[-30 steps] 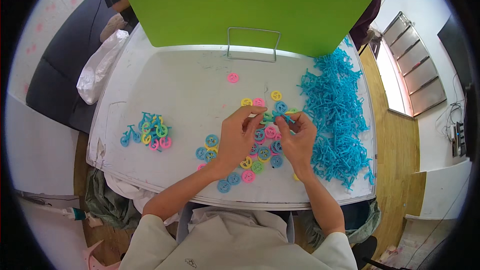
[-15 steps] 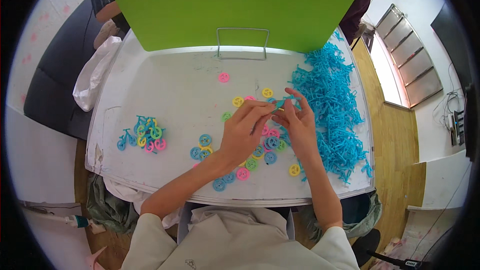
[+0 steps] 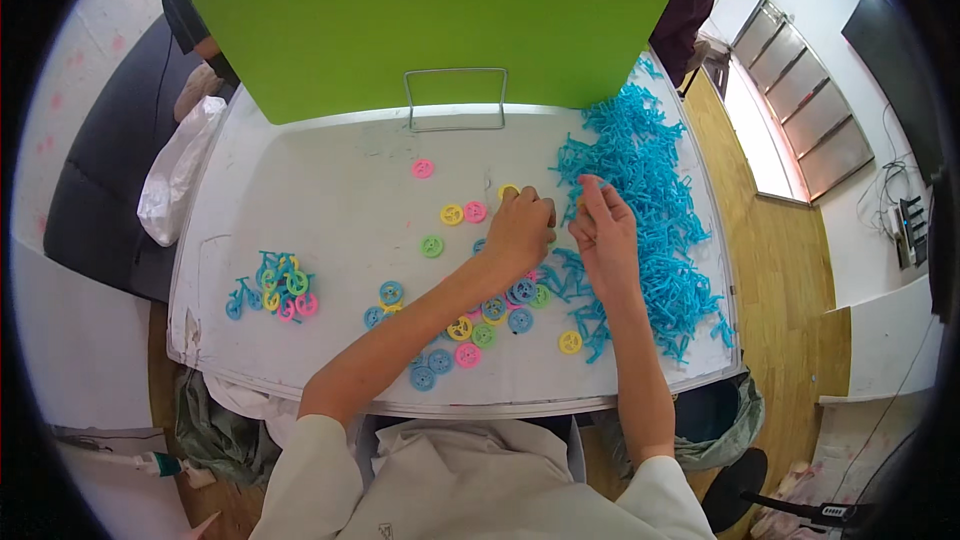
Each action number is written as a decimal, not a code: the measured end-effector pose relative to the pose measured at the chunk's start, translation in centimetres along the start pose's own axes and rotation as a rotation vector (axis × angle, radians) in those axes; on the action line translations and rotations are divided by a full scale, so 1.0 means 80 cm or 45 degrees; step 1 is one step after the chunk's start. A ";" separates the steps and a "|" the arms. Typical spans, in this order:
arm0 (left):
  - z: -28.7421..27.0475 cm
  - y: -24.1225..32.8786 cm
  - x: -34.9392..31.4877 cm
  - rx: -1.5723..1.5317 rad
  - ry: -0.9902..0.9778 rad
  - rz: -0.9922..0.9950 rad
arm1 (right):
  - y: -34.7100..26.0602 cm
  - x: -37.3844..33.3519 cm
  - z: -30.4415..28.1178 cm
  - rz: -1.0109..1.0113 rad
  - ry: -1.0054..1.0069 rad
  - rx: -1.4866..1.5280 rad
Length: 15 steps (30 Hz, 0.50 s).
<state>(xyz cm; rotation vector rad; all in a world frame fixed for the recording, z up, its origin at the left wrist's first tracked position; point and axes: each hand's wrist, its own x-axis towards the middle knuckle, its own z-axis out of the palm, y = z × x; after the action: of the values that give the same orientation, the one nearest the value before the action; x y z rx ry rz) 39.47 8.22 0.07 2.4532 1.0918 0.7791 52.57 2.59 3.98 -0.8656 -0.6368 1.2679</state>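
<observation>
My left hand (image 3: pixel 524 228) is over the middle of the table, its fingers bent down and pressed together beside a yellow toy wheel (image 3: pixel 509 190). Its fingertips are mostly hidden, and what they hold, if anything, I cannot make out. To its right, my right hand (image 3: pixel 607 235) is raised with thumb and fingers pinched at the edge of the blue heap. A yellow bit of a toy bicycle part (image 3: pixel 580 201) shows at its fingers; the rest blends with the blue pieces behind. Loose wheels, such as a pink wheel (image 3: pixel 467 355) and a green wheel (image 3: pixel 432 246), lie around my left forearm.
A large heap of blue toy bicycle frames (image 3: pixel 650 230) covers the table's right side. Several assembled toy bicycles (image 3: pixel 285 285) are piled at the left. A green panel (image 3: pixel 430 20) with a wire handle (image 3: pixel 457 128) stands at the back. A white bag (image 3: pixel 178 175) hangs by the left edge.
My hands were together on a blue frame with a yellow wheel; now they are apart. The left has turned down toward the table. The whole view has shifted slightly.
</observation>
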 end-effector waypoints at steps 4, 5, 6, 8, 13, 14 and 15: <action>-0.014 0.000 0.001 -0.203 -0.060 -0.112 | 0.002 -0.009 0.019 -0.007 -0.071 -0.126; -0.019 0.001 0.000 -0.309 0.017 -0.137 | 0.002 -0.010 0.022 -0.011 -0.071 -0.148; -0.031 0.004 -0.003 -0.306 0.015 -0.136 | 0.004 -0.009 0.019 -0.013 -0.071 -0.144; -0.063 0.006 -0.016 -0.851 0.196 -0.439 | 0.009 -0.007 0.013 -0.016 -0.221 -0.307; -0.101 -0.006 -0.062 -1.336 0.086 -0.691 | 0.015 -0.021 0.035 -0.057 -0.277 -0.693; -0.103 -0.006 -0.069 -1.460 0.080 -0.734 | 0.017 -0.023 0.039 -0.081 -0.339 -0.838; -0.106 -0.008 -0.075 -1.460 0.089 -0.735 | 0.020 -0.025 0.043 -0.081 -0.347 -0.839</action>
<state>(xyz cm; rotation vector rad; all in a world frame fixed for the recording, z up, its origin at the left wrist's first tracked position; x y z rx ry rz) 30.63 4.79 4.36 1.1027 0.9034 0.9209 48.46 1.41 4.60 -1.2007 -1.3344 1.1353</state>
